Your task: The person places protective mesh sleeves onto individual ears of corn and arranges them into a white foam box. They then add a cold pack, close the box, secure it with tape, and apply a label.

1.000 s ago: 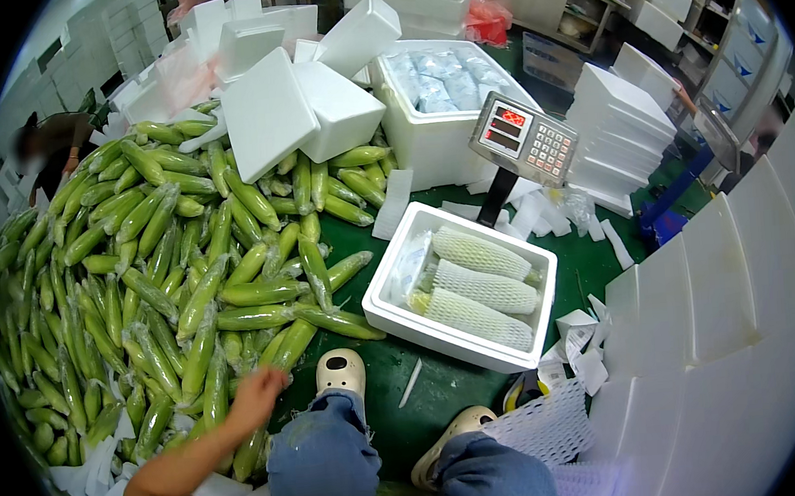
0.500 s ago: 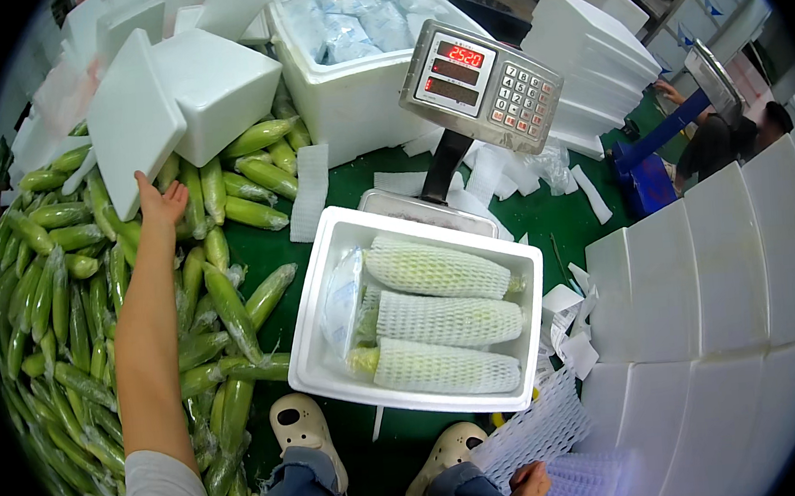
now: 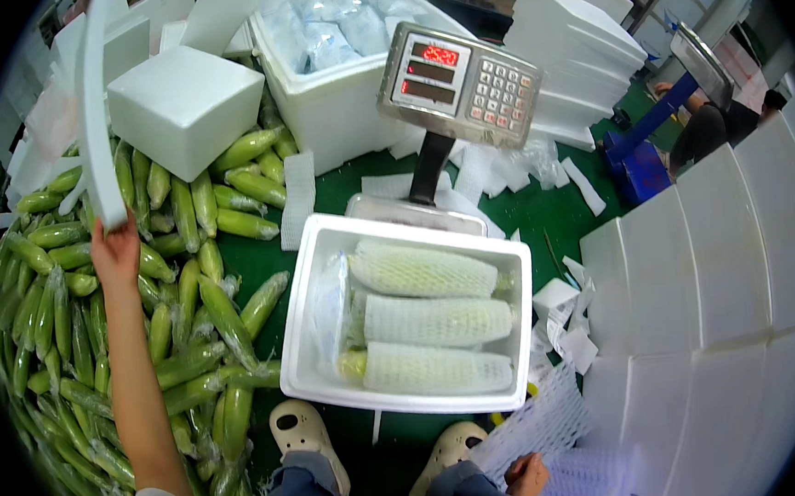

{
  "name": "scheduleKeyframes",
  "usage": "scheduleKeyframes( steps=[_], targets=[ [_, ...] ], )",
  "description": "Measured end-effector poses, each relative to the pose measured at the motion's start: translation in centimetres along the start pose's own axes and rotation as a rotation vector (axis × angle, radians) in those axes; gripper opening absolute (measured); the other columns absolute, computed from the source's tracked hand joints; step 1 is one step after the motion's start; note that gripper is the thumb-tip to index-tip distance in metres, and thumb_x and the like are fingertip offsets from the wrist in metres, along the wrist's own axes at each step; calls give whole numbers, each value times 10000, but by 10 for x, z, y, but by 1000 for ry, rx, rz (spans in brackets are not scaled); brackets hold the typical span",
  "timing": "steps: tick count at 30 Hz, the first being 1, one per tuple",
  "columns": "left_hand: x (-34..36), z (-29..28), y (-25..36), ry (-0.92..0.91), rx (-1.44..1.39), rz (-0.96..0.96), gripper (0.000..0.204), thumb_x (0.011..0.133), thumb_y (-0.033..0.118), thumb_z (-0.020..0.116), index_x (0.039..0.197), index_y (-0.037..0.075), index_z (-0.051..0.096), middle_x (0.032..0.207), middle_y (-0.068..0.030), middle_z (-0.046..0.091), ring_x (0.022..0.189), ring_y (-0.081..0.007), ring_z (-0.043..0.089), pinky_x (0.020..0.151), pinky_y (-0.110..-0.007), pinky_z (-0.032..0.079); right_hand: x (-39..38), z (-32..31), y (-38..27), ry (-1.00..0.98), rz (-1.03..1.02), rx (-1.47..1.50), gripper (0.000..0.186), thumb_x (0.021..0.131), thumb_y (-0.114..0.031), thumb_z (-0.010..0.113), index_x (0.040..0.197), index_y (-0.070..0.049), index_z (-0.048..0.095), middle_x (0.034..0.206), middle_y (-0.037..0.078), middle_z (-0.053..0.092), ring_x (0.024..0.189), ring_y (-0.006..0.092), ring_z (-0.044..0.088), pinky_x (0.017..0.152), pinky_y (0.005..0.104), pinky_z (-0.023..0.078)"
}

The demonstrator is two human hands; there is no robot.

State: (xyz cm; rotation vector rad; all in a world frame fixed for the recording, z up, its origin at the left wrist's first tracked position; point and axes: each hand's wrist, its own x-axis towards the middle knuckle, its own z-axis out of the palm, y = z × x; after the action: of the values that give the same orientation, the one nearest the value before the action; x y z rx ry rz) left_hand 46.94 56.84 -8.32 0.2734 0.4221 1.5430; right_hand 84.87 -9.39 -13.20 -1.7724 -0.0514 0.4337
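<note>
My left hand [image 3: 116, 247], arm stretched forward, grips the lower end of a white foam lid [image 3: 99, 131] that stands on edge. Beneath it spreads a heap of long green produce in clear film [image 3: 227, 320], looking like ears of corn. In front of me an open white foam box [image 3: 408, 404] holds three similar pieces in white foam net sleeves [image 3: 435, 319] and a clear bag [image 3: 330, 299] at its left side. My right hand [image 3: 527, 478] is low at my right knee, fingers curled, beside white foam netting [image 3: 543, 422]; whether it holds anything is hidden.
The box sits on a scale with a lit display [image 3: 460, 82]. Behind stands a large foam box [image 3: 337, 114] of bagged packs; an upturned foam box [image 3: 187, 111] rests on the heap. Stacked foam boxes [image 3: 732, 289] wall the right. A person [image 3: 712, 129] crouches beyond a blue scale [image 3: 636, 171].
My left hand has closed on the foam lid and lifted it off the upturned box, swinging it left and upright. My right hand stays low; the view has shifted slightly.
</note>
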Motion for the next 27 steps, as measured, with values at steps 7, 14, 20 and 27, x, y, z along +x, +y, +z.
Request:
scheduleKeyframes(
  steps=[7,14,20,27],
  targets=[
    [-240,-11,-11,-446,376,-523,439,979,280,442,1335,24,418,1301,-135,512,1109,-254,547,937,-361,466,2,-10,-49,-187,-109,69,491,982,-446,410,743,-31,517,643,67,500,551,139,464,519,261,373],
    [-307,120,-152,-442,1467,-221,520,973,137,454,1448,39,268,1393,-161,422,1242,-231,436,1032,-320,354,84,72,-203,-596,-36,486,842,905,-602,440,1500,-91,134,1514,196,219,1375,340,287,1102,430,294],
    [-270,76,-192,-564,1677,-96,497,960,234,520,1378,8,375,1292,-160,504,1152,-209,489,982,-318,382,155,103,-120,-661,-601,-392,794,859,-297,634,1461,18,222,1486,298,217,1407,381,188,1122,381,200],
    [-259,79,-190,-482,1630,-344,391,979,311,497,1190,-18,505,1058,-124,613,932,-156,556,838,-307,455,137,104,-115,-574,-571,-348,771,873,-294,629,1463,-1,230,1463,279,289,1397,397,215,1107,391,234]
  ],
)
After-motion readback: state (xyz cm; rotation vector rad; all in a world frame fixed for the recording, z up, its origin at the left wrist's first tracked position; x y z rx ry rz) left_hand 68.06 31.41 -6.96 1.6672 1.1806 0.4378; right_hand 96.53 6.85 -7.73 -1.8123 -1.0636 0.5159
